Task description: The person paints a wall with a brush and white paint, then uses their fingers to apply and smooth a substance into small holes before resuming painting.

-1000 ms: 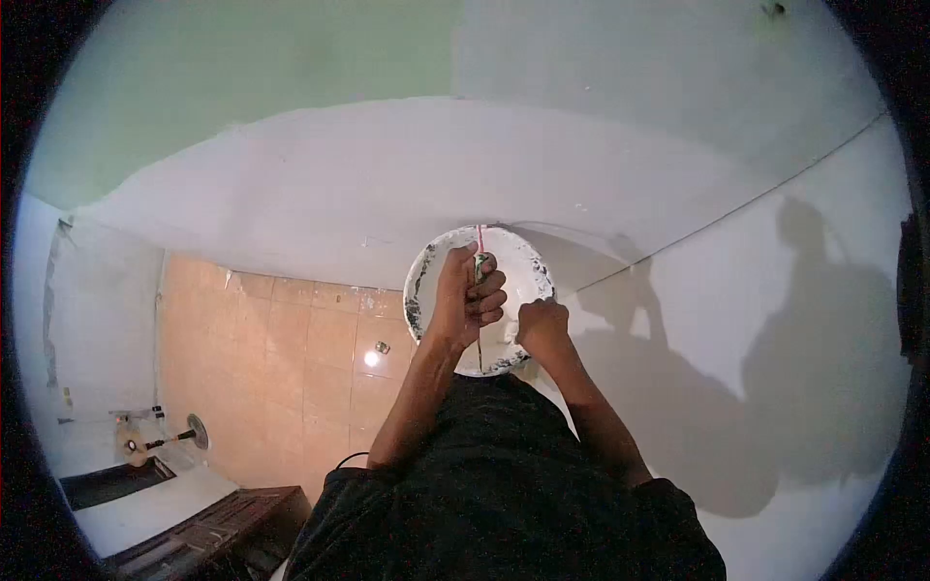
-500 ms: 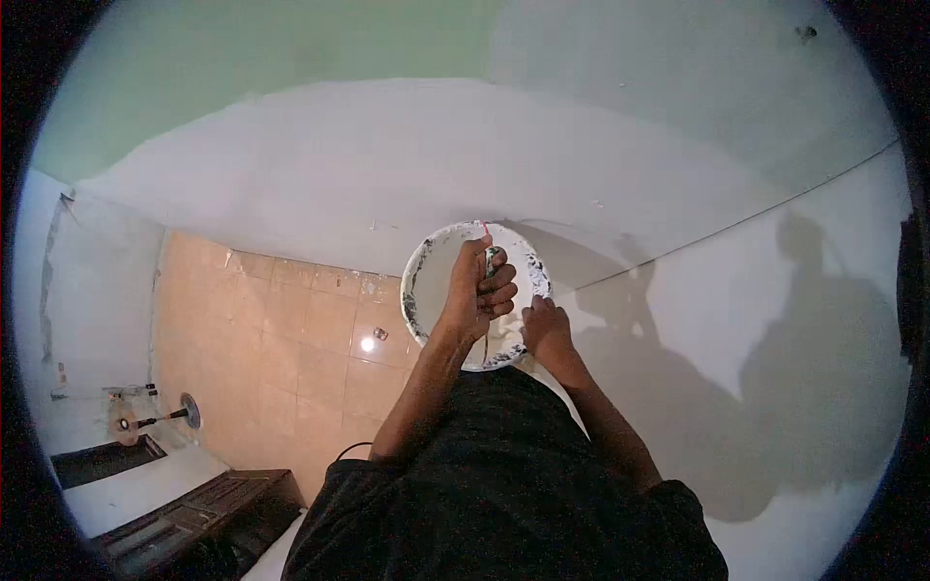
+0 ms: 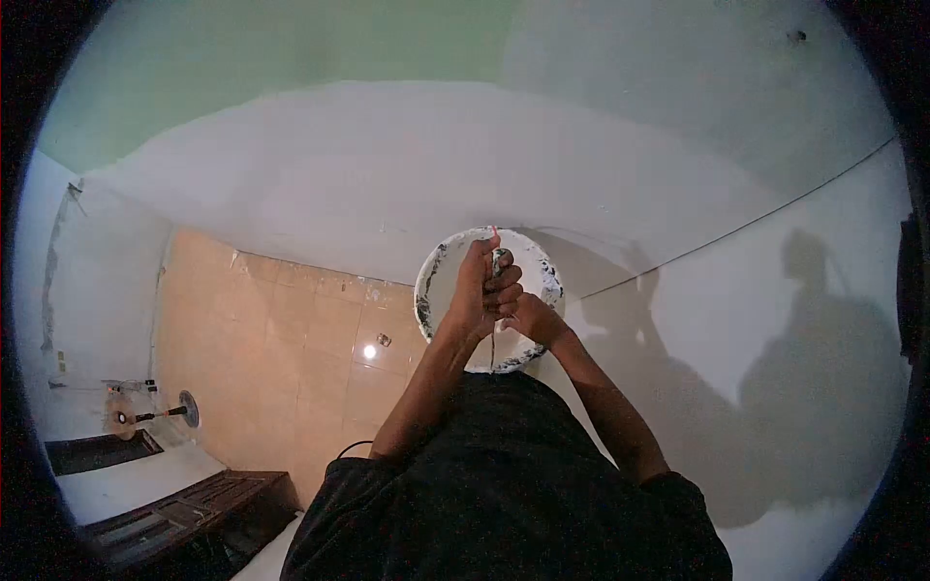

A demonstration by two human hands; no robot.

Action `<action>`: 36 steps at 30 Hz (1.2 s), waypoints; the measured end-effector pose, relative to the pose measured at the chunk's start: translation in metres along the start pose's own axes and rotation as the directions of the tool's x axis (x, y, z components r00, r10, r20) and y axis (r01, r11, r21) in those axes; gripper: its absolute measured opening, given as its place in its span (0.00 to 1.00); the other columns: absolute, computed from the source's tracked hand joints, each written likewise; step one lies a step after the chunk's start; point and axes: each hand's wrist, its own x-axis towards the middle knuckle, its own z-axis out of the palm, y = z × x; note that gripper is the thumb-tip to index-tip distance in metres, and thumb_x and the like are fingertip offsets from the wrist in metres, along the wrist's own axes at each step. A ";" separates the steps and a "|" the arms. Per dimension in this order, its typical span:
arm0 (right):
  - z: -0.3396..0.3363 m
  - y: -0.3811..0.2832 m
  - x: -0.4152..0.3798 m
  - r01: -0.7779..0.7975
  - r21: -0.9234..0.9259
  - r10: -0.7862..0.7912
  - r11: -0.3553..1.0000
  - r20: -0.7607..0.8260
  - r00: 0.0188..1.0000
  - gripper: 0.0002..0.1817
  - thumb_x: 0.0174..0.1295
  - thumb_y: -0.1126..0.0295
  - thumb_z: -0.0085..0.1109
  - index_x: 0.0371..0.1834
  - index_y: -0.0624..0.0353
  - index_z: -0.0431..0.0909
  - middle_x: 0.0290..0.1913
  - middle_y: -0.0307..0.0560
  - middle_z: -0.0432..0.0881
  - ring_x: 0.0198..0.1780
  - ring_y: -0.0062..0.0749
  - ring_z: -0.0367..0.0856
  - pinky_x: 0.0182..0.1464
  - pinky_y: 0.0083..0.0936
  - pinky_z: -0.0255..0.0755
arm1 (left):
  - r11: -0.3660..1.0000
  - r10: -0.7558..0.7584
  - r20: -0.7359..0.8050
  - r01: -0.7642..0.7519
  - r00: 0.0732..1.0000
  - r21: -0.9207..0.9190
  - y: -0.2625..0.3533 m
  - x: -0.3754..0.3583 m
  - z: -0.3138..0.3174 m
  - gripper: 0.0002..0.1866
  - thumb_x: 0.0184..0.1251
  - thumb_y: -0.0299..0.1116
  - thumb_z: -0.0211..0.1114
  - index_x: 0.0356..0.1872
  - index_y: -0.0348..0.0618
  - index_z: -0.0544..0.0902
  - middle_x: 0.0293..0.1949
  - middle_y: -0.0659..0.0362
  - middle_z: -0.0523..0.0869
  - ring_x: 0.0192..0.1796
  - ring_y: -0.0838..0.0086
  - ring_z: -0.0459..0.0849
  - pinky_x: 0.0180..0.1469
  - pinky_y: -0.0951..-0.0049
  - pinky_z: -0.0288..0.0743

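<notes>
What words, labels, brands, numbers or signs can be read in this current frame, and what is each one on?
None can be read.
Bucket: dark patches on the rim, no legible lettering.
Patterned grip in the left hand: too small to tell whether it bears text.
Small object on the tiled floor: also too small to tell.

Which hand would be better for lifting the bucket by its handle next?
Probably the left hand: its fingers wrap around the handle across the white bucket. The right hand is close beside it, but I can't tell whether it holds the handle.
</notes>
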 end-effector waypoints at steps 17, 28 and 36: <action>0.044 0.046 -0.003 0.007 -0.011 -0.008 1.000 -0.007 1.000 0.13 0.49 0.65 0.65 0.36 0.60 0.80 0.37 0.56 0.78 0.47 0.52 0.77 0.53 0.45 0.72 | 1.000 -0.018 0.044 0.018 0.999 -0.019 0.000 -0.002 0.001 0.19 0.68 0.57 0.54 0.25 0.55 0.69 0.16 0.73 0.56 0.15 0.83 0.52 0.16 0.78 0.41; 0.035 -0.007 0.036 -0.137 0.452 0.195 0.881 -0.084 0.977 0.16 0.65 0.66 0.56 0.56 0.54 0.73 0.52 0.44 0.76 0.53 0.33 0.77 0.57 0.32 0.72 | 1.000 0.004 -0.006 -0.004 1.000 -0.020 -0.002 -0.003 0.008 0.20 0.66 0.57 0.55 0.26 0.54 0.67 0.15 0.73 0.55 0.13 0.84 0.51 0.15 0.80 0.46; 0.073 0.080 0.026 -0.309 0.169 0.340 0.936 -0.202 0.919 0.12 0.62 0.71 0.60 0.48 0.57 0.76 0.42 0.42 0.82 0.41 0.27 0.82 0.46 0.22 0.75 | 0.997 -0.022 0.010 0.023 1.000 -0.071 -0.007 -0.002 -0.009 0.20 0.68 0.58 0.50 0.28 0.54 0.70 0.16 0.72 0.56 0.13 0.83 0.52 0.14 0.79 0.43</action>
